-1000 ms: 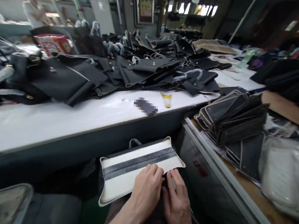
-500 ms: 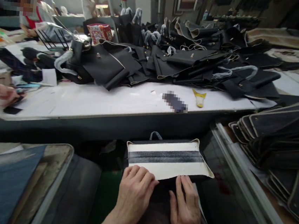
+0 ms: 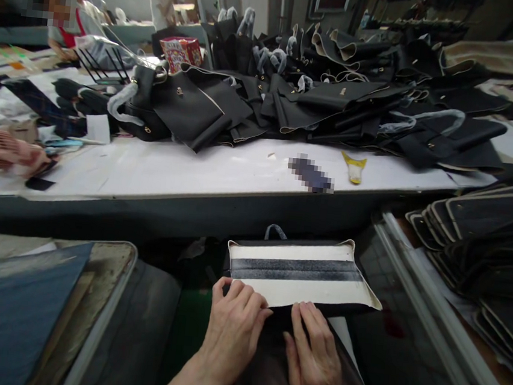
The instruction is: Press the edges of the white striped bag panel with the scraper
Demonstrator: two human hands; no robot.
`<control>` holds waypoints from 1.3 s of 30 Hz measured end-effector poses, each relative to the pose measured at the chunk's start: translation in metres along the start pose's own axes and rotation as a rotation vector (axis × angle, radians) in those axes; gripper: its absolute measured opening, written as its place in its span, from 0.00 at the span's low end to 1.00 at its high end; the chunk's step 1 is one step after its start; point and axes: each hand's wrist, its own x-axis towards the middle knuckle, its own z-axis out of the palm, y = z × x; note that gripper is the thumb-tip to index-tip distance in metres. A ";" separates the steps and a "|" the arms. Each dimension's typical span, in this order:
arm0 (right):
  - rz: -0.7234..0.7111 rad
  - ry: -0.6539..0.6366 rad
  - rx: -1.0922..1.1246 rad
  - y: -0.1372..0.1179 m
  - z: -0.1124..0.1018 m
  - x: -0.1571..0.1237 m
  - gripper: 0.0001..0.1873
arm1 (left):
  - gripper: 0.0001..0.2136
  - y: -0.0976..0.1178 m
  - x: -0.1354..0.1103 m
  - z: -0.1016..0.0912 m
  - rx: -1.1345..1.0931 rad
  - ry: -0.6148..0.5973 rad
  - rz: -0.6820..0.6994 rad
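A black bag point(image 3: 274, 238) lies across my lap, its cream bottom panel point(image 3: 292, 292) facing up with a wide dark stripe along the middle. The panel's edges stand slightly raised at the corners. My left hand point(image 3: 236, 317) is closed over the near edge at the left, fingers bent and thumb tucked against it. Just to its right, my right hand point(image 3: 316, 352) has its fingertips on the same near edge, fingers together and thumb lower down against the black side. A wrapped handle point(image 3: 275, 230) sticks out at the far side of the bag.
Black bags point(image 3: 192, 104) are heaped along the white table point(image 3: 172, 172) ahead. A yellow-edged piece point(image 3: 354, 167) and a blurred-out item point(image 3: 311, 173) lie near its front edge. Stacked dark panels point(image 3: 483, 238) are at right, a blue sheet point(image 3: 13, 308) at left. People sit far left.
My right hand has slid left along the near edge, closer to my left hand. The left hand keeps its hold. The whole view has shifted a little.
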 end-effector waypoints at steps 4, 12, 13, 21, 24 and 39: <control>-0.032 -0.018 0.029 -0.005 0.004 0.003 0.28 | 0.04 0.000 -0.005 0.004 -0.083 0.128 -0.013; -0.091 -0.046 0.062 -0.013 0.012 0.002 0.24 | 0.01 -0.019 -0.018 0.002 -0.076 0.128 -0.017; -0.100 -0.050 0.061 -0.013 0.012 0.003 0.23 | 0.01 -0.022 -0.018 0.001 -0.067 0.113 -0.008; -0.160 -0.033 0.058 -0.020 0.017 0.011 0.19 | 0.02 -0.036 -0.027 0.007 -0.166 0.162 -0.054; -0.173 -0.034 0.068 -0.023 0.021 0.012 0.20 | 0.01 -0.039 -0.031 0.014 -0.226 0.239 -0.121; -0.238 -0.099 0.097 -0.035 0.033 0.014 0.24 | 0.25 -0.048 -0.048 0.072 -1.490 0.385 -1.077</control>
